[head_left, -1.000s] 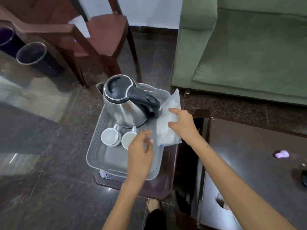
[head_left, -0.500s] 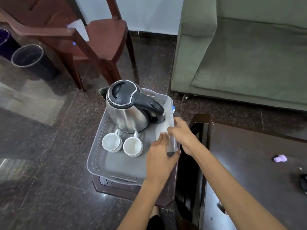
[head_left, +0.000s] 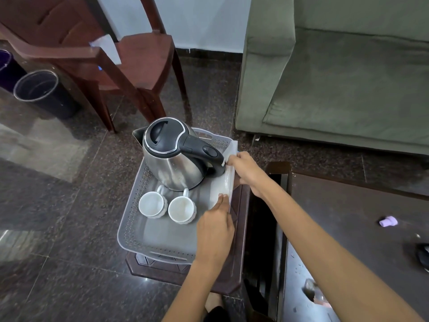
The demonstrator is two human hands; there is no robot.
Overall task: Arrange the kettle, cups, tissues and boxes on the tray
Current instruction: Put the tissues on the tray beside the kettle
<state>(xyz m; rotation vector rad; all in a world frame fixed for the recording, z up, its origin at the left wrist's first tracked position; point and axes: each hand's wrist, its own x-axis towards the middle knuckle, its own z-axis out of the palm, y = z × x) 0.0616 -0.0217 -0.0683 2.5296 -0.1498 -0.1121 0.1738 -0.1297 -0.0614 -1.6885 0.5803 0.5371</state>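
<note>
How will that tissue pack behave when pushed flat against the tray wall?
The tissue pack probably flexes: its thin, glossy wrapper looks soft. It seems light, since fingertips of the left hand and right hand steady it. On edge, it may flop over.

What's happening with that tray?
A person is setting a clear tissue pack on edge along the right side of the tray. The right hand holds its far end and the left hand its near end. A kettle and two cups stand on the tray.

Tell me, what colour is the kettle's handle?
Black, on the kettle's handle above a shiny steel body; the head view shows it.
</note>
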